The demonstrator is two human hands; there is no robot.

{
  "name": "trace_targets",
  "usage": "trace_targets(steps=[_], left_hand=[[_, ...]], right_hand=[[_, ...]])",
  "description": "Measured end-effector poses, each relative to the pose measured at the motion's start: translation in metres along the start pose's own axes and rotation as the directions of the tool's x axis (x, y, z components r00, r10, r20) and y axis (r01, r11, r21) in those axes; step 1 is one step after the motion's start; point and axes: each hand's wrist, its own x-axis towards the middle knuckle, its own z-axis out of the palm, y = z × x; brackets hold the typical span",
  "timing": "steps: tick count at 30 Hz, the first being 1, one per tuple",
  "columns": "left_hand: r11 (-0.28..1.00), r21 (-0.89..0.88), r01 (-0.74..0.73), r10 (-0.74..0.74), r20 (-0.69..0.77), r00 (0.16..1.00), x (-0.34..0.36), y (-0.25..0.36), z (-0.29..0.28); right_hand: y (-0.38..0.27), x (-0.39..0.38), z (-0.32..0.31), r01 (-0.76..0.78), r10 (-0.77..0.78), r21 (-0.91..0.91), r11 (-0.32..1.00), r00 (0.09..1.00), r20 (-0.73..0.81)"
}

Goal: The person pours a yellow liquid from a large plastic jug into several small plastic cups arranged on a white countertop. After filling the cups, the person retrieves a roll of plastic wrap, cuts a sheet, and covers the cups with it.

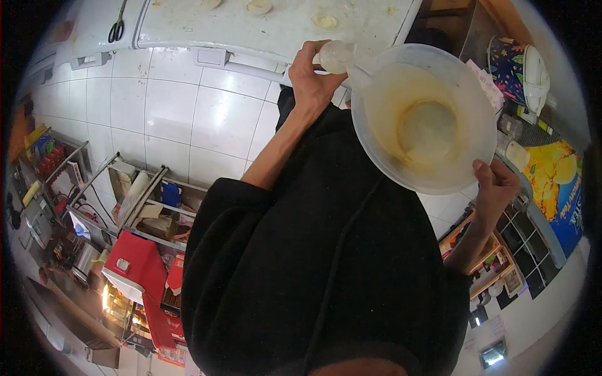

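Note:
My right hand (495, 187) has its fingers closed on the near right rim of a large, translucent plastic jug (376, 135), which is tilted so that I look into it. A yellowish film coats its inside, and pale liquid seems to lie at the bottom. The jug's spout (359, 76) points left toward a small clear cup (337, 56). My left hand (313, 78) pinches this cup between thumb and fingers, right at the spout's tip. Whether liquid is flowing between them I cannot make out.
Small round cups (325, 22) with pale contents stand on the white counter (188, 22) at the far side. Black-handled scissors (116, 30) lie at far left. A floral-patterned pot (517, 70) is at far right. Wire shelving and a red box (135, 260) are at the left.

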Motion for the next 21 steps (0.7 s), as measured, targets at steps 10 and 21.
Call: trace_targets(steps=[10,21], left_hand=[[1.000,0.019,0.002,-0.001,-0.071,0.997,0.015,0.008,-0.005],[0.937,0.321,-0.138,0.153,-0.023,0.988,0.057,-0.021,-0.018]], right_hand=[[0.015,-0.002,0.010,-0.018,0.088,0.242,0.970,0.955,-0.283],[0.036,-0.001,0.013,-0.011,0.127,0.350,0.937,0.942,-0.312]])
